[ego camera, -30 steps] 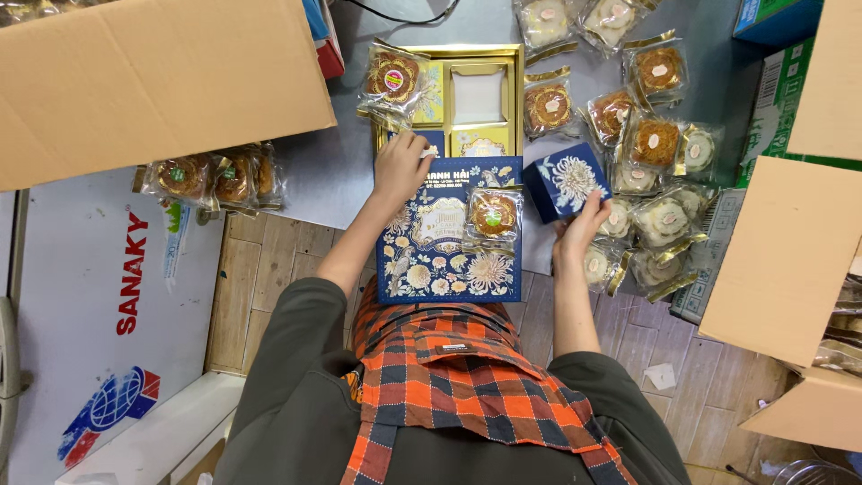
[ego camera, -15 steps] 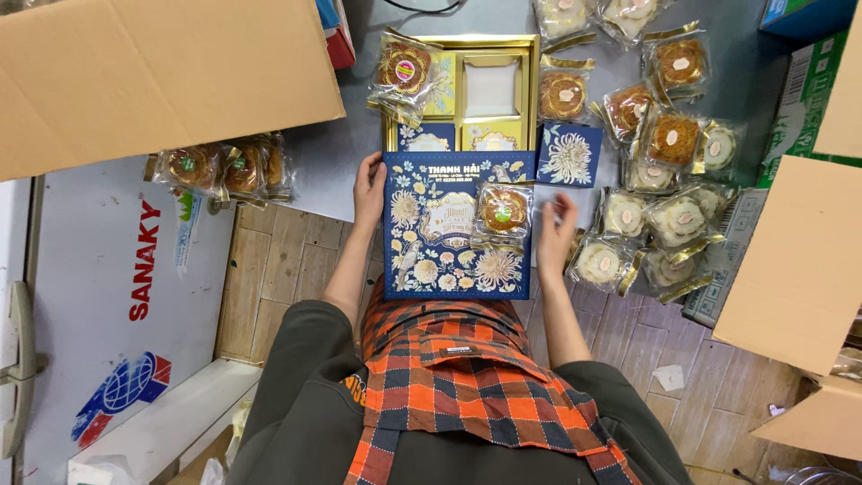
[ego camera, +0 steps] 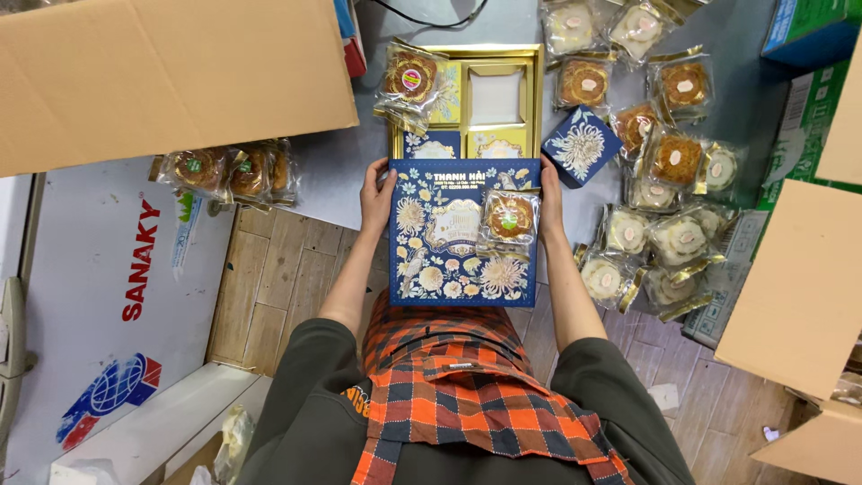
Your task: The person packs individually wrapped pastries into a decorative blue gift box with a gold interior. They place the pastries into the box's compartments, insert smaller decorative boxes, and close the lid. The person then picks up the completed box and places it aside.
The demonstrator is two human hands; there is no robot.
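Your left hand grips the blue lid's left edge, fingers curled round it; right hand clamps the right edge the same way. Lid sits center frame, w/ one wrapped cake lying on top, right side. Just above it, the gold tray, another cake on its upper-left corner. Small blue box beside the tray, right. Cake pile at right; cardboard box upper left.
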